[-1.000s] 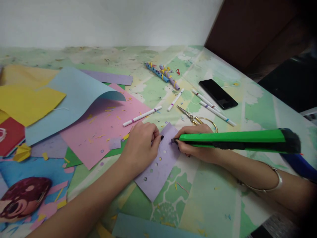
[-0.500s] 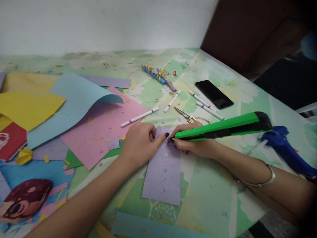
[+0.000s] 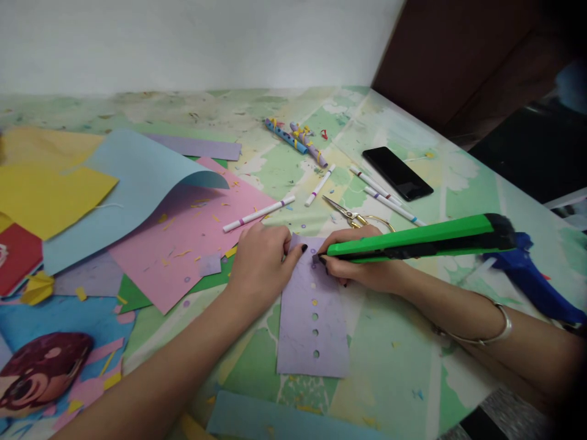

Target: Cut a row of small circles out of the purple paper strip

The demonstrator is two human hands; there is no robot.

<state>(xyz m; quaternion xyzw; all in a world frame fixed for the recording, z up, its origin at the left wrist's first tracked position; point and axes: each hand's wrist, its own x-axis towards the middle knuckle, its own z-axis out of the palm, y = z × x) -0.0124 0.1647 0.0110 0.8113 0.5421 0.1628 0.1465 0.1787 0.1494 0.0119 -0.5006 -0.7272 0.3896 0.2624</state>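
Note:
A purple paper strip (image 3: pixel 314 336) lies flat on the table, with a row of small round holes down its middle. My left hand (image 3: pixel 261 263) is curled at its upper left edge, the thumb lying on the paper and holding it down. In my right hand (image 3: pixel 362 263) is a green box cutter (image 3: pixel 413 239), gripped near its front end. Its tip meets the paper near the top of the row; the fingers partly hide the blade. Just behind the right hand lie gold-handled scissors (image 3: pixel 351 215).
Colored sheets, including a blue sheet (image 3: pixel 110 201) and a pink sheet (image 3: pixel 183 244), cover the left side. White markers (image 3: pixel 259 214), a black phone (image 3: pixel 397 173) and two decorated paper rolls (image 3: pixel 298 142) lie farther back. A blue tool (image 3: pixel 532 278) sits beside my right forearm.
The purple paper has turned, its near end swinging right. My left thumb has shifted slightly left, and the box cutter's rear end has moved a little right.

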